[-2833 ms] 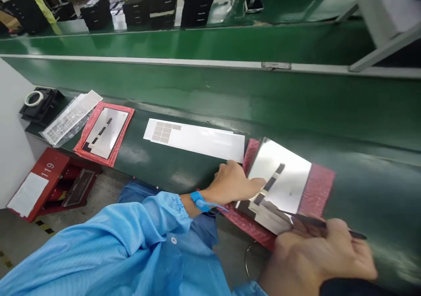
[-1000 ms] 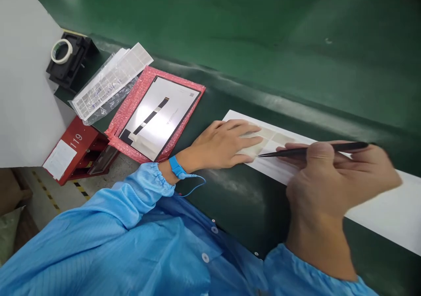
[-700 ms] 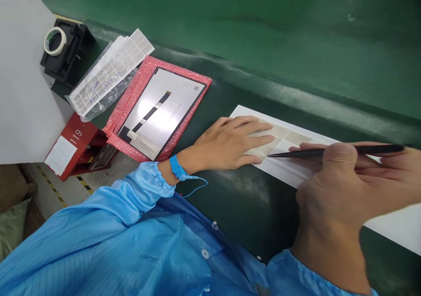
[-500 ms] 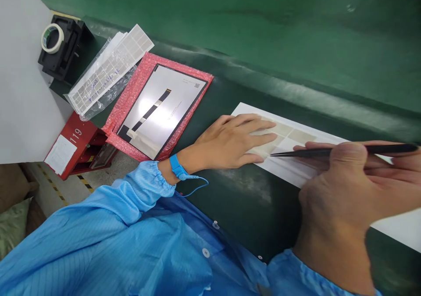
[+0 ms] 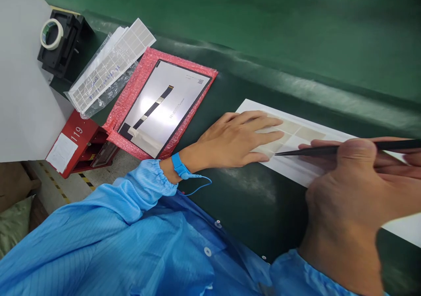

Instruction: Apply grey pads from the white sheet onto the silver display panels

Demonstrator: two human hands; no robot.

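Observation:
My left hand (image 5: pixel 237 137) lies flat with fingers stretched out on the left end of a long white backing sheet (image 5: pixel 332 155) that carries pale square stickers (image 5: pixel 307 133). My right hand (image 5: pixel 362 190) is closed on black tweezers (image 5: pixel 332 148), whose tip touches the sheet just beside my left fingertips. A blue wrist strap (image 5: pixel 179 166) with a thin cord sits on my left wrist. Both sleeves are light blue.
A shiny display panel (image 5: pixel 164 108) with a dark flex strip lies on pink bubble wrap (image 5: pixel 130 105) to the left. Beyond it are a bagged sheet of stickers (image 5: pixel 110 65), a black holder (image 5: pixel 67 41) with a tape roll (image 5: pixel 51 33), and a red box (image 5: pixel 77 144) marked 119. Green conveyor belt (image 5: pixel 263 33) runs behind.
My hands left the panel on the right and went to the white sticker sheet. In the last second they hold almost still; the view shifts slightly.

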